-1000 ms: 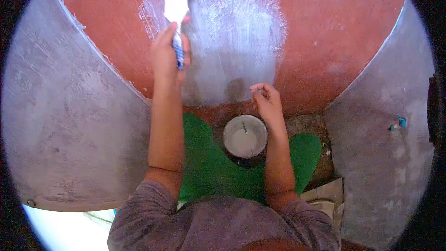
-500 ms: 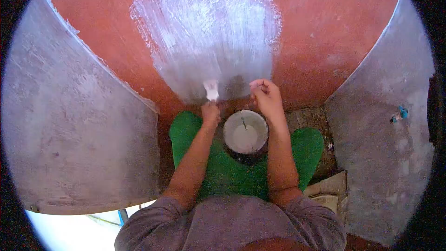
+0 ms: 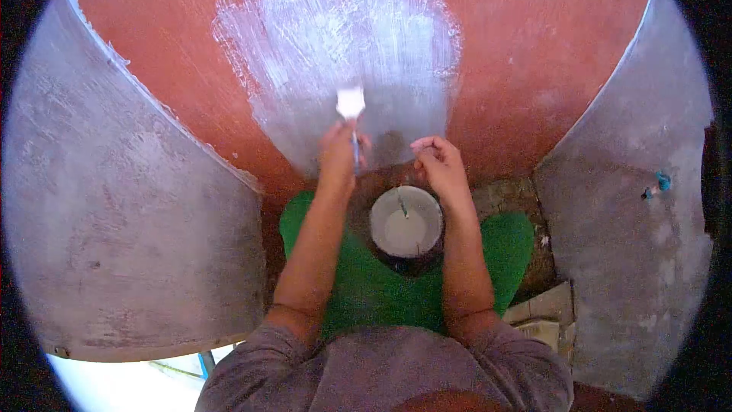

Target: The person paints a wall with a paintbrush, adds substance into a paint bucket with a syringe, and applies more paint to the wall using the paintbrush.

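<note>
My left hand (image 3: 341, 152) is closed round the handle of a paintbrush (image 3: 351, 104). The pale, blurred bristles point up the wall, over the lower part of a white paint patch (image 3: 343, 38). My right hand (image 3: 442, 164) is loosely closed near the patch's lower right edge, its fingers curled and nothing visible in them. Between my forearms stands a round bucket (image 3: 438, 225) with whitish paint inside. A thin greenish stick or streak (image 3: 402, 202) shows at its far inner side.
The red wall (image 3: 526, 53) faces me, with grey walls on the left (image 3: 137, 198) and right (image 3: 618, 259). A small blue tap-like fitting (image 3: 660, 183) juts from the right wall. Cardboard-like pieces (image 3: 545, 313) lie low on the right. My green-clad knees flank the bucket.
My left hand and the paintbrush have moved up the wall. My right hand has hardly shifted. The bucket appears slightly lower in view.
</note>
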The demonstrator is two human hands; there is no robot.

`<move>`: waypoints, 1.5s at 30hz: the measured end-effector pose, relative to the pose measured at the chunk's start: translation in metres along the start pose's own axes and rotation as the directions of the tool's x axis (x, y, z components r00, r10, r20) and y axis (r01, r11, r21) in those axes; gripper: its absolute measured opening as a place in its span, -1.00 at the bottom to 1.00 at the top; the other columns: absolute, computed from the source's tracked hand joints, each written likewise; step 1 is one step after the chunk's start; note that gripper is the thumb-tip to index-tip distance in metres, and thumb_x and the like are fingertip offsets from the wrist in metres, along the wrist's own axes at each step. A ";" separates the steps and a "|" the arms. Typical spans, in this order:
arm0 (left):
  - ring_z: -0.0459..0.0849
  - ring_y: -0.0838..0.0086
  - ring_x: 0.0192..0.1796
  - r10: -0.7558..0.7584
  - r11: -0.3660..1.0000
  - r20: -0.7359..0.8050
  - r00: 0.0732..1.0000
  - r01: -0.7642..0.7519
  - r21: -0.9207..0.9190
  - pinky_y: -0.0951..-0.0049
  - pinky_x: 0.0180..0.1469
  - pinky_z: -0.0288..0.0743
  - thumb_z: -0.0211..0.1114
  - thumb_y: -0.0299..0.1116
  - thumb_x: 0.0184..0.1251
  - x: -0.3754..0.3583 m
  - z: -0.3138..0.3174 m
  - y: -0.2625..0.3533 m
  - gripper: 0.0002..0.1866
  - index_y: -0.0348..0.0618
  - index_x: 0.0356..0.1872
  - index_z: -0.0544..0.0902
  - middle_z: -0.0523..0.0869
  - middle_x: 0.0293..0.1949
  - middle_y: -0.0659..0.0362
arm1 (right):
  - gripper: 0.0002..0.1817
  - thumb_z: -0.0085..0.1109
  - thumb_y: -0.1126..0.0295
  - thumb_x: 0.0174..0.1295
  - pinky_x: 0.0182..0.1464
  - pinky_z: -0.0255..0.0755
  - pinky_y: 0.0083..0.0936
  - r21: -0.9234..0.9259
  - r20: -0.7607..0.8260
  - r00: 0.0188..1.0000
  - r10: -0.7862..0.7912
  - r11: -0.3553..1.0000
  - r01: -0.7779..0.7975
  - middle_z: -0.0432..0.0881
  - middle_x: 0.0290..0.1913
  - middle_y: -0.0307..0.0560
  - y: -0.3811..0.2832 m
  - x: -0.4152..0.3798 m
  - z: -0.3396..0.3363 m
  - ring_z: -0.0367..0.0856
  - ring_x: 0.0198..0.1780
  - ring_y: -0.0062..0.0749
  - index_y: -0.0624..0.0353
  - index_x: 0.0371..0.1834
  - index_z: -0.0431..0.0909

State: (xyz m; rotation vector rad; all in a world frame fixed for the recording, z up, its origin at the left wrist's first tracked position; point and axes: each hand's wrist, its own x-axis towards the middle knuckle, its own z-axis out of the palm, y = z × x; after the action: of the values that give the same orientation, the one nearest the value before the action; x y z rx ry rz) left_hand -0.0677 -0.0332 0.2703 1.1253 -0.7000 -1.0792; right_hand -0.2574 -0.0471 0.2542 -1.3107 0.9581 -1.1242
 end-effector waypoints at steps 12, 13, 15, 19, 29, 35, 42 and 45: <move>0.37 0.57 -0.74 0.234 0.963 -0.024 0.972 -0.235 -0.134 0.56 -0.73 0.21 0.04 -0.19 0.44 0.016 0.019 0.041 -0.72 -0.22 -0.11 0.51 0.47 -0.70 0.22 | -0.87 0.04 0.43 0.24 -0.53 0.22 -0.71 0.153 0.195 0.975 0.104 0.979 -0.135 0.47 -0.55 -0.33 -0.005 -0.005 0.021 0.37 -0.59 -0.67 0.15 -0.23 0.57; 0.37 0.58 -0.75 0.215 0.969 -0.021 0.976 -0.216 -0.118 0.57 -0.73 0.20 0.03 -0.18 0.45 0.022 0.015 0.016 -0.72 -0.21 -0.14 0.51 0.46 -0.70 0.23 | -0.87 0.04 0.43 0.24 -0.53 0.22 -0.71 0.154 0.202 0.974 0.102 0.979 -0.134 0.48 -0.55 -0.33 -0.004 -0.004 0.022 0.38 -0.59 -0.68 0.15 -0.23 0.57; 0.35 0.60 -0.75 0.181 0.983 -0.063 0.981 -0.183 -0.015 0.58 -0.72 0.20 0.02 -0.16 0.46 0.035 -0.002 -0.047 -0.71 -0.19 -0.20 0.53 0.44 -0.70 0.26 | -0.87 0.05 0.42 0.24 -0.53 0.22 -0.72 0.147 0.204 0.974 0.099 0.980 -0.131 0.48 -0.56 -0.33 -0.002 -0.004 0.023 0.38 -0.59 -0.68 0.15 -0.22 0.58; 0.39 0.57 -0.73 0.175 0.962 -0.138 0.975 -0.139 0.236 0.50 -0.70 0.23 0.09 -0.22 0.41 0.031 -0.032 -0.165 -0.78 -0.17 -0.24 0.55 0.44 -0.69 0.24 | -0.87 0.06 0.42 0.23 -0.52 0.22 -0.72 0.122 0.193 0.970 0.145 0.978 -0.171 0.48 -0.56 -0.33 -0.004 -0.004 0.024 0.38 -0.59 -0.68 0.15 -0.23 0.58; 0.50 0.37 -0.67 -0.408 0.886 -0.011 0.913 0.398 0.239 0.29 -0.66 0.33 0.16 -0.36 0.16 0.043 -0.047 -0.248 -0.81 -0.24 -0.32 0.65 0.57 -0.59 0.13 | -0.89 0.07 0.46 0.20 -0.56 0.22 -0.73 0.185 0.183 0.978 0.099 0.974 -0.133 0.47 -0.55 -0.34 -0.003 -0.006 0.025 0.38 -0.58 -0.70 0.16 -0.26 0.57; 0.41 0.60 -0.63 0.129 0.988 -0.023 0.991 -0.127 0.088 0.55 -0.62 0.23 0.10 -0.12 0.37 0.019 0.032 -0.075 -0.68 -0.16 -0.21 0.66 0.50 -0.61 0.31 | -0.91 0.06 0.55 0.18 -0.49 0.20 -0.76 -0.105 -0.294 0.893 -0.340 0.941 0.323 0.46 -0.54 -0.39 0.003 -0.003 0.017 0.36 -0.52 -0.76 0.17 -0.35 0.58; 0.32 0.72 -0.66 0.431 0.902 0.006 0.902 -0.431 0.015 0.61 -0.63 0.18 0.04 -0.27 0.45 -0.007 0.072 0.066 -0.73 -0.23 -0.10 0.61 0.38 -0.65 0.38 | -0.93 0.13 0.49 0.19 -0.42 0.22 -0.68 -0.159 -0.456 0.759 -0.464 0.882 0.444 0.47 -0.53 -0.37 -0.024 -0.017 0.005 0.33 -0.48 -0.74 0.17 -0.45 0.54; 0.32 0.71 -0.68 0.525 0.851 0.026 0.851 -0.524 -0.035 0.61 -0.65 0.16 0.03 -0.26 0.46 -0.014 0.081 0.082 -0.72 -0.24 -0.06 0.58 0.36 -0.67 0.38 | -0.92 0.12 0.49 0.20 -0.42 0.22 -0.68 -0.122 -0.460 0.758 -0.462 0.879 0.461 0.45 -0.53 -0.38 -0.023 -0.014 0.004 0.33 -0.48 -0.74 0.17 -0.44 0.55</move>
State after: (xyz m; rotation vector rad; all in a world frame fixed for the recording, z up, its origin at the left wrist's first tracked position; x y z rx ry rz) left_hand -0.1172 -0.0450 0.3748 0.8189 -0.9515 -0.6351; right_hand -0.2586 -0.0312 0.2760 -1.3345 1.0057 -1.9026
